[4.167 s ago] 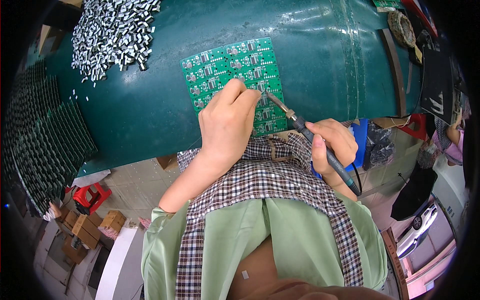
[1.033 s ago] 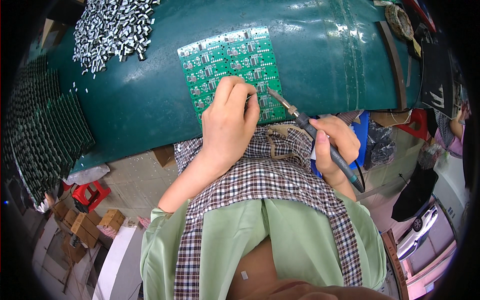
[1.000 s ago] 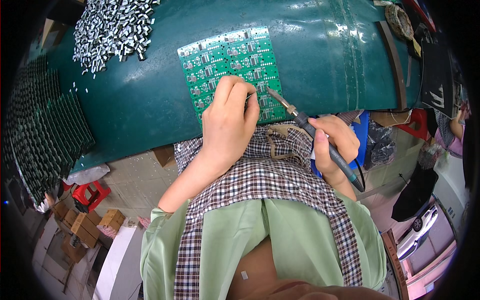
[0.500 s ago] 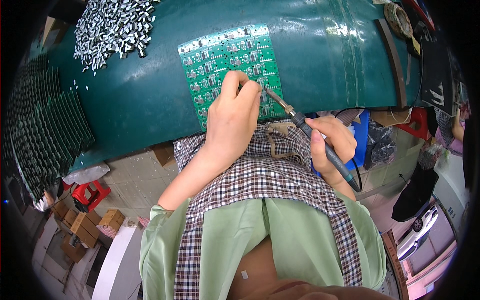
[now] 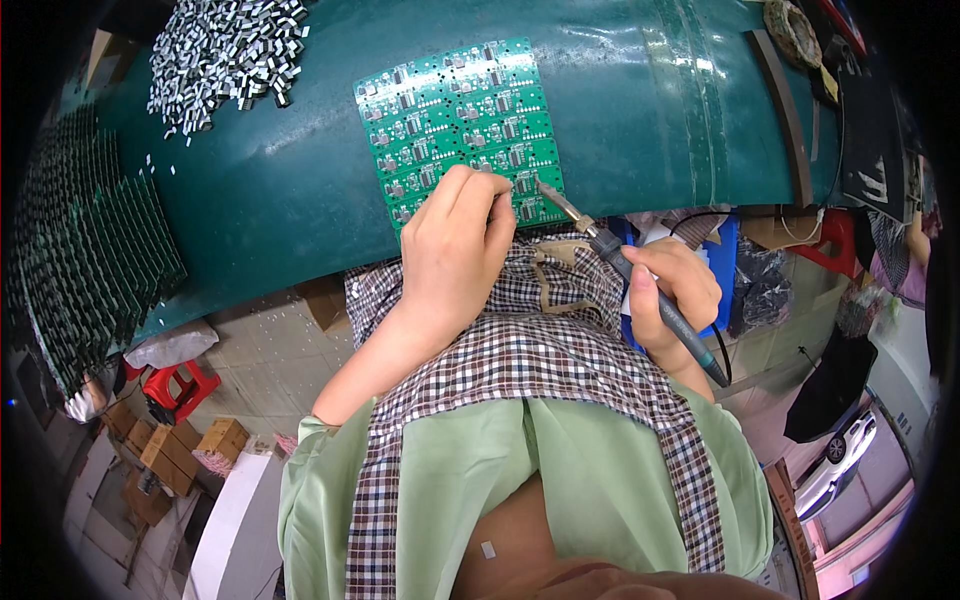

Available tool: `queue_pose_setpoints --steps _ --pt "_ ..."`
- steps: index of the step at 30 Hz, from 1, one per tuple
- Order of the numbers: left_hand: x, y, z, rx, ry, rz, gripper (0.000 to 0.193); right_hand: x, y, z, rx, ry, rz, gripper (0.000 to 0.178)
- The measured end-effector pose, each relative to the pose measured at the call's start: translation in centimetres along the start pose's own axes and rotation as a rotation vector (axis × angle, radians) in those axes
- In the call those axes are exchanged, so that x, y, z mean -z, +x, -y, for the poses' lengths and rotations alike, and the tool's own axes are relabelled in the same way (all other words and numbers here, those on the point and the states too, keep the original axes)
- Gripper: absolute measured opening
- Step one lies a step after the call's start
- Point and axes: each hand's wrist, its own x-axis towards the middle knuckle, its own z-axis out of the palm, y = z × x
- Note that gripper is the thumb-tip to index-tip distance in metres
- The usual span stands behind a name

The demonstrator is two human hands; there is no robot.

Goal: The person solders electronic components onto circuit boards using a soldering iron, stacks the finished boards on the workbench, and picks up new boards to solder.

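A green panel of joined circuit boards (image 5: 410, 125), set with small dark and silver parts, lies at the near edge of the table. My left hand (image 5: 450, 240) is over its near part, fingers pinched together; what they hold, if anything, is hidden beneath them. In my right hand (image 5: 675, 290) is a grey soldering iron (image 5: 655, 300), held like a pen. It slants toward the left, with its tip at the panel's near right part, just right of my left fingers. Whether the tip touches the board I cannot tell.
A heap of small silver-and-black parts (image 5: 225, 60) sits at the table's far left. Stacked rows of circuit boards (image 5: 110, 250) stand along the left edge. On the right a dark bar (image 5: 780, 120) lies on the green table (image 5: 270, 190). A blue bin (image 5: 724, 265) is below the right side.
My left hand has drawn back a little toward me over the panel, uncovering more of it. The iron's tip has shifted slightly right, and my right hand still grips it.
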Motion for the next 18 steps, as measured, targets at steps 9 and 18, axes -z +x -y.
queue_pose_setpoints --steps 9,18 --pt "-0.47 -0.17 0.17 -0.026 -0.013 -0.016 0.012 -0.27 0.17 0.25 -0.023 -0.022 0.041 0.011" --pt "-0.45 -0.3 -0.04 -0.049 0.014 0.052 0.011 -0.49 -0.6 0.32 -0.016 -0.023 0.031 0.011"
